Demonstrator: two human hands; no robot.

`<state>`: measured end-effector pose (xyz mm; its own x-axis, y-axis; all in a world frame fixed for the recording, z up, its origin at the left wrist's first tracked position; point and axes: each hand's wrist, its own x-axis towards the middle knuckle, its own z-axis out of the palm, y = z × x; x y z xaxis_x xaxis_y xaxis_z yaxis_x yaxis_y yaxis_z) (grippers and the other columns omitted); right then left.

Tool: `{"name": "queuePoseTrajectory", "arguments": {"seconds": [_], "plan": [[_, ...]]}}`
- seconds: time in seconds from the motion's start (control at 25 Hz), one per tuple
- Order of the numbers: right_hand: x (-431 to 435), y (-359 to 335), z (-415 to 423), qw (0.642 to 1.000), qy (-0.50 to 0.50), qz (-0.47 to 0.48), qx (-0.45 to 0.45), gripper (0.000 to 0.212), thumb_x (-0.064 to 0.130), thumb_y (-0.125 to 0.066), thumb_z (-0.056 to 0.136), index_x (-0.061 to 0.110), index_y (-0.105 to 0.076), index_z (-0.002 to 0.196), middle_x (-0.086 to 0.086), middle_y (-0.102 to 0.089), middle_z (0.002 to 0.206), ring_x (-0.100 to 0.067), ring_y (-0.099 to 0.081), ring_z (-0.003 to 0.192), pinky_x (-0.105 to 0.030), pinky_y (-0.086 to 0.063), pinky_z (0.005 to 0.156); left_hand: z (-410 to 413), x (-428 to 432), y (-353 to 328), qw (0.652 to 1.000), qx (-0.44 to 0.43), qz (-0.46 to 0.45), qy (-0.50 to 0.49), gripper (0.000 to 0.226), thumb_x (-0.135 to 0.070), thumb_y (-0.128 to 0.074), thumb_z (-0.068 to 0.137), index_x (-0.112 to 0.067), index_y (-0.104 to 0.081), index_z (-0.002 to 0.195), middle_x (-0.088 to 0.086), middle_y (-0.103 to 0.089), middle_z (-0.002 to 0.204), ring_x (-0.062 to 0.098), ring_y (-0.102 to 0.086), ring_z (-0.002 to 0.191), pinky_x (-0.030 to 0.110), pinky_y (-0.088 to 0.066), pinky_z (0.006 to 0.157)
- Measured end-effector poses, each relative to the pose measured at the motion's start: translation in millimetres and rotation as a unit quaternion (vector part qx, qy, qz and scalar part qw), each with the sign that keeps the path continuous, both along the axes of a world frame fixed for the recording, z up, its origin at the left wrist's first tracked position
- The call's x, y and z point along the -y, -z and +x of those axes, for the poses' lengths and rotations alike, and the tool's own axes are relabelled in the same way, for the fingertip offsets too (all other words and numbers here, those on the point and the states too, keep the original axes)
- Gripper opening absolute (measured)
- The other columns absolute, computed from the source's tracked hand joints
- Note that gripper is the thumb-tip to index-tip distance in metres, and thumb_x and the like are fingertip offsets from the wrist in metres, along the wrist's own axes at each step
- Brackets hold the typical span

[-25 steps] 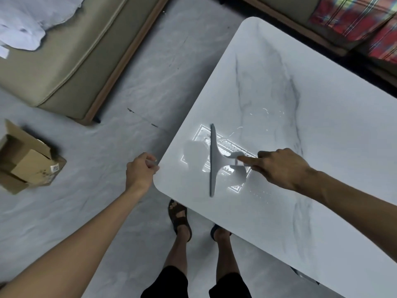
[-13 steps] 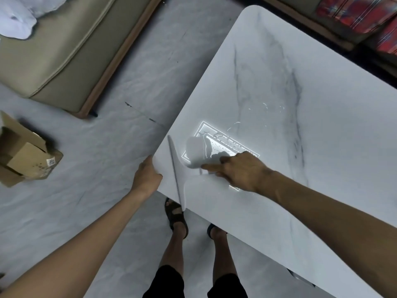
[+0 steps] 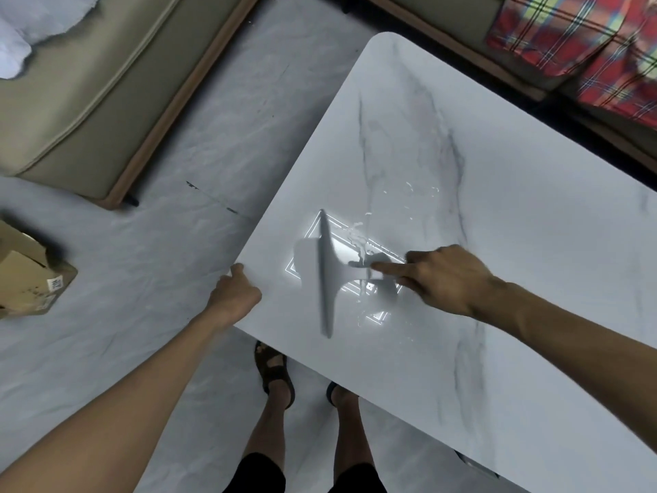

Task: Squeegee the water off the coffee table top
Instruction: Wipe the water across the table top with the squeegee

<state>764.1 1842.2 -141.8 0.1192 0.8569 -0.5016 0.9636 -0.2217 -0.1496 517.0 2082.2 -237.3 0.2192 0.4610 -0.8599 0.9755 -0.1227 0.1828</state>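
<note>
A grey squeegee [image 3: 329, 275] stands on the white marble coffee table [image 3: 515, 243], its long blade running near to far, close to the table's left edge. My right hand [image 3: 441, 279] is shut on the squeegee's handle, forefinger stretched along it. Water [image 3: 359, 240] shows as shiny streaks and droplets beside and beyond the blade, where a ceiling light reflects. My left hand [image 3: 233, 297] grips the table's left edge, fingers curled around the rim.
A beige sofa [image 3: 89, 94] with a wooden base stands far left. An open cardboard box [image 3: 28, 275] lies on the grey floor at left. A red plaid cloth [image 3: 586, 40] covers seating beyond the table. My sandalled feet [image 3: 273, 371] are under the near table edge.
Half a second ago the blade was at the table's left edge; it is now back inboard to the right, over the wet patch. My left hand stays on the rim.
</note>
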Motion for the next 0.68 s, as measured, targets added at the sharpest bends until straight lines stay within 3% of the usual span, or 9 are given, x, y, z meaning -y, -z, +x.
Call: {"name": "queuePoseTrajectory", "arguments": {"seconds": [0.12, 0.28, 0.44, 0.56, 0.68], "plan": [[-64.4, 26.4, -37.2, 0.999, -0.020, -0.009, -0.032, 0.043, 0.043, -0.028, 0.102, 0.055, -0.023, 0.143, 0.003, -0.062, 0.111, -0.032, -0.064, 0.089, -0.032, -0.036, 0.062, -5.6, -12.4, 2.6, 1.000, 0.000, -0.016, -0.019, 0.080, -0.003, -0.053, 0.080, -0.020, -0.016, 0.150, 0.000, -0.048, 0.085, 0.013, -0.048, 0.070, 0.025, -0.036, 0.055], [-88.1, 42.0, -36.2, 1.000, 0.000, 0.002, -0.022, 0.044, 0.038, -0.029, 0.102, 0.052, -0.025, 0.144, -0.001, -0.061, 0.103, -0.033, -0.063, 0.086, -0.033, -0.035, 0.061, -9.5, -17.2, 7.7, 0.999, 0.013, -0.021, -0.024, 0.081, -0.004, -0.058, 0.080, -0.021, -0.021, 0.149, -0.003, -0.044, 0.083, 0.011, -0.046, 0.070, 0.023, -0.037, 0.057], [-20.5, 31.6, 0.1, 0.993, 0.118, -0.010, -0.006, 0.046, 0.040, -0.029, 0.101, 0.051, -0.022, 0.145, 0.001, -0.059, 0.091, -0.033, -0.062, 0.078, -0.032, -0.036, 0.060, -10.5, -9.0, 5.3, 0.999, 0.026, -0.024, -0.015, 0.079, -0.006, -0.058, 0.078, -0.021, -0.024, 0.148, 0.003, -0.052, 0.100, 0.012, -0.051, 0.079, 0.024, -0.038, 0.060], [46.8, 17.9, 18.7, 0.978, 0.204, -0.032, 0.027, 0.044, 0.043, -0.028, 0.101, 0.049, -0.026, 0.145, 0.003, -0.061, 0.090, -0.031, -0.063, 0.077, -0.034, -0.044, 0.061, -6.9, -5.9, 2.2, 1.000, 0.020, -0.014, 0.001, 0.080, -0.007, -0.058, 0.077, -0.020, -0.025, 0.148, 0.012, -0.050, 0.127, 0.026, -0.054, 0.104, 0.029, -0.044, 0.079], [93.6, -0.7, 26.7, 0.966, 0.246, -0.051, 0.059, 0.044, 0.047, -0.025, 0.100, 0.050, -0.029, 0.144, 0.005, -0.064, 0.090, -0.029, -0.063, 0.077, -0.034, -0.047, 0.061, -4.0, -4.6, -0.4, 1.000, 0.014, -0.007, 0.012, 0.078, -0.009, -0.059, 0.077, -0.020, -0.027, 0.148, 0.014, -0.049, 0.131, 0.030, -0.053, 0.113, 0.031, -0.045, 0.088]]}}
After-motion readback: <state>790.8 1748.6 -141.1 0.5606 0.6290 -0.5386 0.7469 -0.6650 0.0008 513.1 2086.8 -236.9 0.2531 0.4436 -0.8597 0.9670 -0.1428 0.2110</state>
